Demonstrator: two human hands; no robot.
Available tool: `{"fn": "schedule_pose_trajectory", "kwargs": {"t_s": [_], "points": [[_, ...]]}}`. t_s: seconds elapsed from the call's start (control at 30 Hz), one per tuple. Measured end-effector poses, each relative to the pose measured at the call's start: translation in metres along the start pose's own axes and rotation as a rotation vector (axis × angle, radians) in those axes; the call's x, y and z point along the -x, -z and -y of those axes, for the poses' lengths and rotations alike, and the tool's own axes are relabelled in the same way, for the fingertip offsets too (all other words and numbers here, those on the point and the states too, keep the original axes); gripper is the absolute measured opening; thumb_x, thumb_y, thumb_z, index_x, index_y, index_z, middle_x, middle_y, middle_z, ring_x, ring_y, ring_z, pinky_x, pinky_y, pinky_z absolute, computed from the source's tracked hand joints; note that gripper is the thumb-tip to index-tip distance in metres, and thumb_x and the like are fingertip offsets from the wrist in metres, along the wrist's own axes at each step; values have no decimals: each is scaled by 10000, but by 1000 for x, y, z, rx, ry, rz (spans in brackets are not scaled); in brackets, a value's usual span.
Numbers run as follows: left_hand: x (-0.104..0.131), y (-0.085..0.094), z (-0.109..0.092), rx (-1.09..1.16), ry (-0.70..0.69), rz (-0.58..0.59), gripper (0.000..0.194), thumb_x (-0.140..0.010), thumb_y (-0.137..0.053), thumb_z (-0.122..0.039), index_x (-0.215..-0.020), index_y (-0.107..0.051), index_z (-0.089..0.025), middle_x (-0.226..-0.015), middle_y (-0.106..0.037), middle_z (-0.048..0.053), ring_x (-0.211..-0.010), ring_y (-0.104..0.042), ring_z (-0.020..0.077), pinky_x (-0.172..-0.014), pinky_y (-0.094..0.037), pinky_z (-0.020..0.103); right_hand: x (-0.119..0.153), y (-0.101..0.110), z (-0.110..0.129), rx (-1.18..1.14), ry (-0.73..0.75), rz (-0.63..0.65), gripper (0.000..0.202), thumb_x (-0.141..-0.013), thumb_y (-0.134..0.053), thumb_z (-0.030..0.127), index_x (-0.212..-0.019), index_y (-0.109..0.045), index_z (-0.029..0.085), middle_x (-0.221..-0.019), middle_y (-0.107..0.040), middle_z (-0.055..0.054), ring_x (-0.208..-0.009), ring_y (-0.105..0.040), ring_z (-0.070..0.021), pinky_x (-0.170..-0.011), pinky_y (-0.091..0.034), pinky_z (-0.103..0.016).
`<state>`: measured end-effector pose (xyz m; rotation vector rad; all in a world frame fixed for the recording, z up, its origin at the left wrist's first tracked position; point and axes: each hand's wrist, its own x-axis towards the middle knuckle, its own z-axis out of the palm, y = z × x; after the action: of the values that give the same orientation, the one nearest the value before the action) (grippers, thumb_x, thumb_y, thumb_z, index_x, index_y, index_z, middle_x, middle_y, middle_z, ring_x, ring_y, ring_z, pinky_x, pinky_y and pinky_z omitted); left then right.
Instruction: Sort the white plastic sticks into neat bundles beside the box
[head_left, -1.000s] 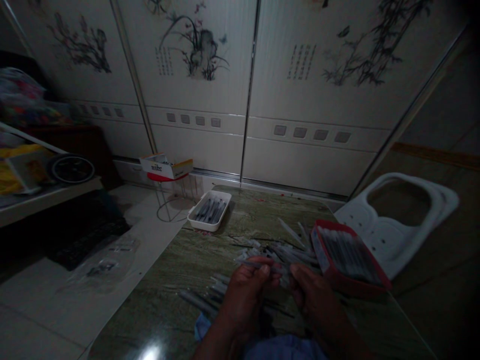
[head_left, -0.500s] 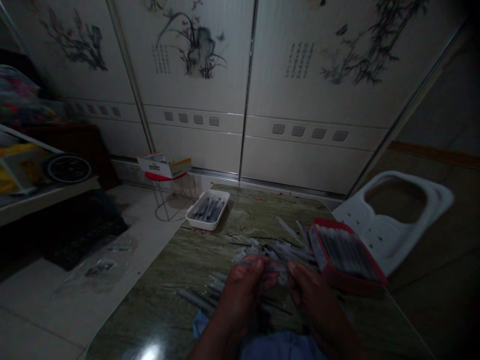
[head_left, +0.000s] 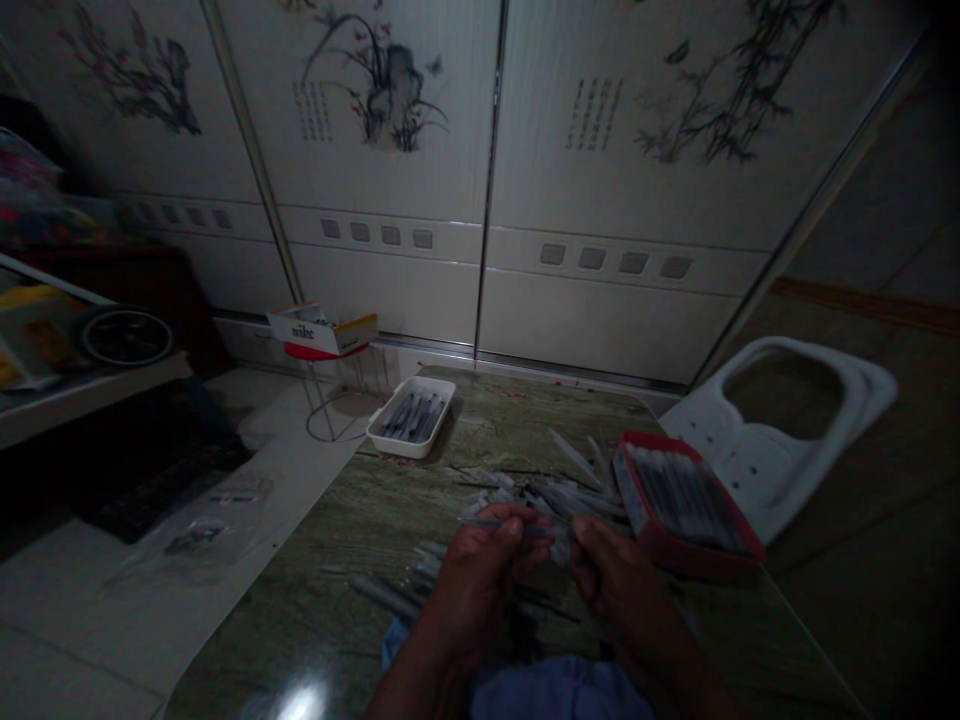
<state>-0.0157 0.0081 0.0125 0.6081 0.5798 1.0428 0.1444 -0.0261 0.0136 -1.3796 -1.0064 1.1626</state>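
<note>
Slender tube (head_left: 538, 531), just one, spans the two hands in the head view. Around it, on one green-brown table (head_left: 510, 420), lie one loose pile of slim pieces (head_left: 570, 500), too tangled to count, one smaller bunch of barrels (head_left: 386, 597), one white tray (head_left: 401, 447) and one red box (head_left: 679, 550), both containers holding many similar pieces. The tube lies across the curled fingers of the left hand (head_left: 480, 560), clamped under its thumb, left end jutting past them; the right hand (head_left: 611, 565) pinches its other end between thumb and forefinger, dimly seen.
</note>
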Motion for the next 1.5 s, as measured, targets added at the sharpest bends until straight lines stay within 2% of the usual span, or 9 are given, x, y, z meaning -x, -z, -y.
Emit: {"fn": "schedule_pose_trajectory", "kwargs": {"t_s": [0.43,0.57,0.67,0.73,0.83,0.97,1.07,1.23,1.5], "points": [[-1,4,0,-76,-41,48,277,-846,-732,-381,-1005,-731,-154,-1113,-729,136,-913,-699,219,-897,-513,359,2,-3,3,-91,-89,2,479,-886,-562,639,-691,-543,202,-520,-424,47,-450,-324,-95,-441,-211,-241],[-1,4,1,-116,-57,36,289,-867,-704,-397,-1038,-726,-165,-1125,-726,131,-974,-690,237,-895,-497,351,1,-3,1,-93,-74,-13,489,-901,-534,660,-780,-608,193,-594,-550,17,-489,-435,-106,-459,-281,-232],[0,5,1,-188,-50,72,310,-895,-665,-407,-1078,-712,-162,-1105,-731,135,-1008,-683,250,-909,-478,357,0,-4,1,-83,-37,14,474,-887,-586,636,-752,-601,182,-601,-568,19,-492,-439,-92,-477,-308,-222],[0,4,1,-229,-48,90,340,-896,-662,-408,-1136,-695,-170,-1104,-731,134,-1040,-673,259,-920,-466,364,0,-3,2,-126,-32,-12,437,-858,-649,602,-758,-596,179,-614,-571,23,-497,-439,-85,-476,-310,-214],[1,4,2,-318,-61,69,360,-851,-716,-388,-1143,-685,-179,-1121,-720,131,-1064,-652,267,-893,-459,353,-4,2,3,-237,-17,-144,371,-834,-700,542,-796,-589,190,-656,-581,31,-514,-449,-86,-470,-312,-207],[4,6,1,-549,-108,18,214,-828,-721,-315,-1008,-682,-205,-967,-711,81,-901,-634,220,-780,-439,304,-11,16,1,-316,45,-323,295,-825,-725,456,-794,-590,195,-657,-552,44,-546,-449,-85,-484,-335,-194],[9,10,-1,-910,-200,74,39,-831,-657,-221,-868,-668,-220,-822,-648,42,-812,-574,204,-735,-399,301,-15,23,-1,-354,74,-391,276,-814,-732,434,-781,-595,196,-647,-539,46,-550,-445,-85,-479,-342,-191],[21,14,-5,-1441,-284,214,221,-703,-617,-78,-842,-653,-246,-913,-640,22,-915,-535,221,-859,-348,351,-15,20,-1,-378,90,-427,277,-804,-740,434,-771,-604,194,-640,-536,44,-551,-443,-81,-465,-335,-181],[21,14,2,-1762,-232,226,234,-686,-657,-211,-913,-617,-251,-1037,-602,51,-1030,-485,279,-877,-333,414,-16,16,-6,-393,82,-404,271,-807,-749,423,-786,-609,192,-634,-534,37,-550,-426,-84,-447,-322,-169]]}}
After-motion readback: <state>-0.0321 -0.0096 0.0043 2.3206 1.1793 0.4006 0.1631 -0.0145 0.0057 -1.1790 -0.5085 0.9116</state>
